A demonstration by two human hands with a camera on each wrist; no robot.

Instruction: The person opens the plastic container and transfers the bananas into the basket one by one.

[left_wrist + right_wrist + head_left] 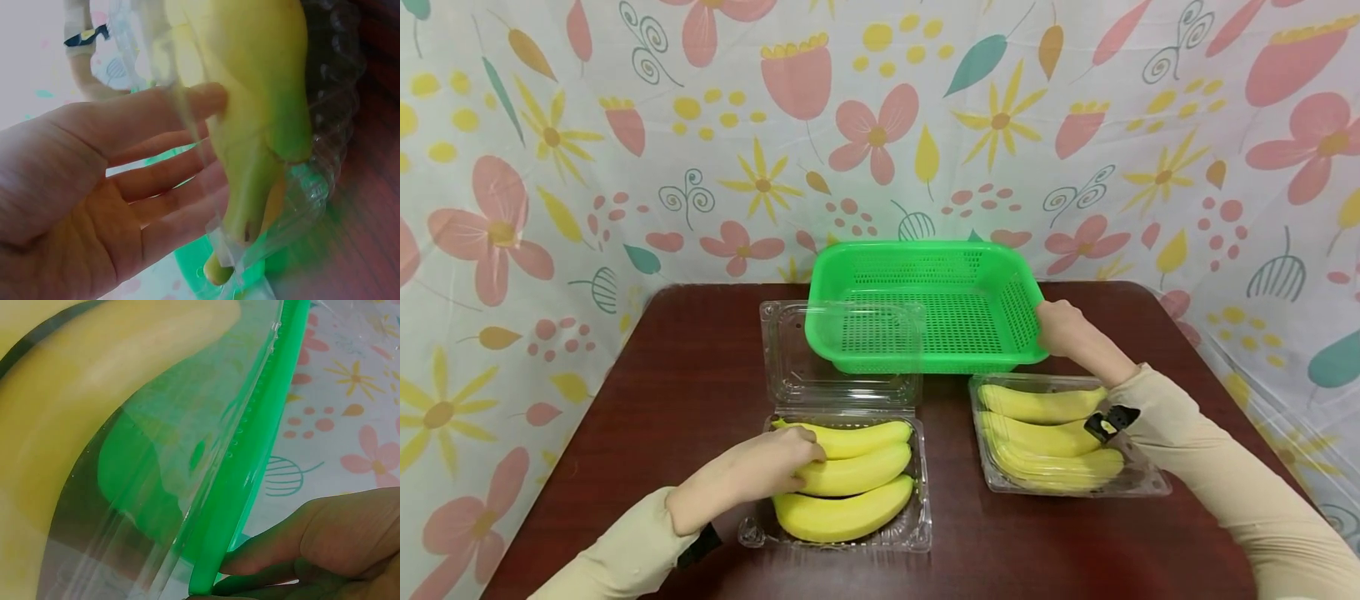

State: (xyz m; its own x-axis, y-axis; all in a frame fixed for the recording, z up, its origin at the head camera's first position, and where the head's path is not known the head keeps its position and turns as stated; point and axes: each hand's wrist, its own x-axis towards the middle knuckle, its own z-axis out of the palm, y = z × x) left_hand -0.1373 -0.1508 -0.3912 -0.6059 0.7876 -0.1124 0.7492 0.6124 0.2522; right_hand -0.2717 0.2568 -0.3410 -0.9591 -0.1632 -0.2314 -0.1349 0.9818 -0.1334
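My left hand [752,468] reaches over an open clear plastic clamshell box [921,521] with three yellow bananas lying side by side in it. It grips the left end of the middle banana [861,471]; in the left wrist view, its thumb [209,99] lies on the yellow peel and the other fingers pass behind. My right hand [1066,327] pinches the right rim of a green plastic basket [925,360], its fingertips meeting the rim in the right wrist view. Through the perforated sides and floor, no contents show in the basket.
A second clear box [996,483], holding several bananas [1037,437] under clear plastic, sits below my right forearm. The first box's raised lid [842,392] overlaps the basket's front left. Behind the dark red table [700,367] hangs a floral curtain [880,167].
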